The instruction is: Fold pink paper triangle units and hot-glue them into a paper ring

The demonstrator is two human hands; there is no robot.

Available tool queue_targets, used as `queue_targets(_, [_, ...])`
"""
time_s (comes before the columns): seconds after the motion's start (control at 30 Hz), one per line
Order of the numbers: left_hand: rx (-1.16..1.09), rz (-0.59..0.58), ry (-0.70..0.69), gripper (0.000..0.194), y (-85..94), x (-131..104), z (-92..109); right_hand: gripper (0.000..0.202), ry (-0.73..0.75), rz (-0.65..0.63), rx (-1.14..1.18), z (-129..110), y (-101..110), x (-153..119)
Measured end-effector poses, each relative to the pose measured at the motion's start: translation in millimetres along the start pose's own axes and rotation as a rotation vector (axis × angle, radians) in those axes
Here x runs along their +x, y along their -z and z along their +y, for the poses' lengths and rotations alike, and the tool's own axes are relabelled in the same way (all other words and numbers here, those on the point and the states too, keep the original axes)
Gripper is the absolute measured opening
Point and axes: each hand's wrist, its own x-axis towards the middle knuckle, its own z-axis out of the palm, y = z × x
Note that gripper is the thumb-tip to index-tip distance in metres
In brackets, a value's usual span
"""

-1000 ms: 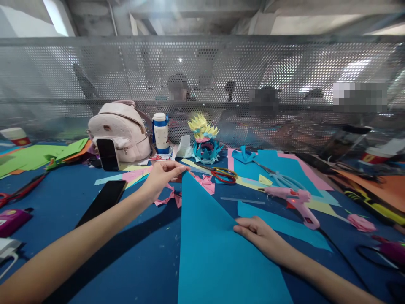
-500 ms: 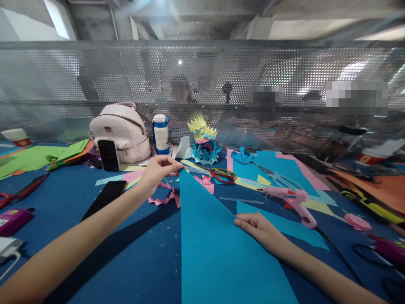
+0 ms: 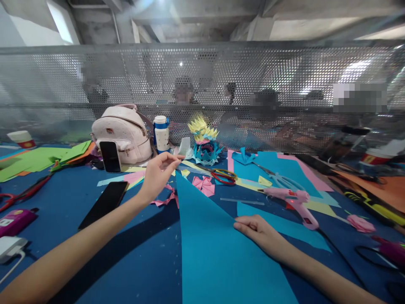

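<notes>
A large blue sheet of paper (image 3: 215, 253) stands with a slanted folded-looking edge, its pointed corner toward the back. My right hand (image 3: 256, 230) is closed on the slanted edge, thumb and fingers pinching it. Just above the pointed corner, my left hand (image 3: 161, 173) is raised with nothing visible in it; its fingers are stretched out, thumb tip close to the index tip. Beyond the paper lie pink folded paper pieces (image 3: 204, 185) and red-and-yellow-handled scissors (image 3: 224, 176). A second blue paper piece (image 3: 281, 226) lies beside my right hand.
A pink glue gun (image 3: 294, 200) and light-blue scissors (image 3: 286, 182) lie at the right. Behind are a blue paper flower (image 3: 207, 154), a bottle (image 3: 161, 134) and a backpack (image 3: 123, 133). A black phone (image 3: 103, 204) lies left. A perforated metal screen (image 3: 202, 71) stands at the back.
My left hand has come off the paper's pointed corner and risen slightly left. The corner has dipped and bent leftward. My right hand keeps its grip on the edge.
</notes>
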Motion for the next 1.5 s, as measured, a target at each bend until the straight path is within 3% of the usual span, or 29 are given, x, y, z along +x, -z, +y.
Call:
queue_targets(0.07, [0.07, -0.042, -0.133, 0.01, -9.7, -11, 11, 0.061, 0.009, -0.014, -0.003, -1, -1, 0])
queue_targets(0.1, [0.119, -0.118, -0.217, 0.004, -15.9, -18, 17, 0.061, 0.014, -0.02, -0.011, -1, -1, 0])
queue_targets(0.17, [0.411, -0.31, -0.59, 0.025, -31.5, -30, 29, 0.062, 0.034, -0.004, -0.052, -2, -2, 0])
queue_targets(0.23, [0.578, -0.397, -0.766, 0.035, -50.1, -39, 38, 0.063, 0.069, 0.033, -0.111, -2, -2, 0])
queue_targets(0.3, [0.728, -0.492, -0.767, 0.03, -69.2, -42, 40, 0.063, 0.099, 0.047, -0.145, -1, -3, 0])
queue_targets(0.4, [0.817, -0.757, -0.664, 0.013, -92.2, -38, 33, 0.063, 0.115, 0.018, -0.148, -1, -3, -1])
queue_targets(0.47, [0.797, -0.815, -0.636, 0.01, -101.0, -32, 25, 0.063, 0.113, 0.008, -0.141, -1, -3, -2])
queue_targets(0.6, [0.748, -0.805, -0.565, 0.005, -105.1, -23, 19, 0.064, 0.11, 0.006, -0.123, -3, -3, -3])
queue_targets(0.8, [0.744, -0.765, -0.515, 0.008, -89.7, -18, 24, 0.064, 0.106, -0.031, -0.103, -3, -3, -4])
queue_targets(1.2, [0.758, -0.573, -0.422, 0.018, -4.1, -4, 32, 0.059, 0.129, -0.062, -0.103, -4, 0, -2])
queue_targets(1.5, [0.504, -0.484, -0.243, 0.024, 32.5, 8, 29, 0.061, 0.088, -0.084, -0.054, -5, 1, -2])
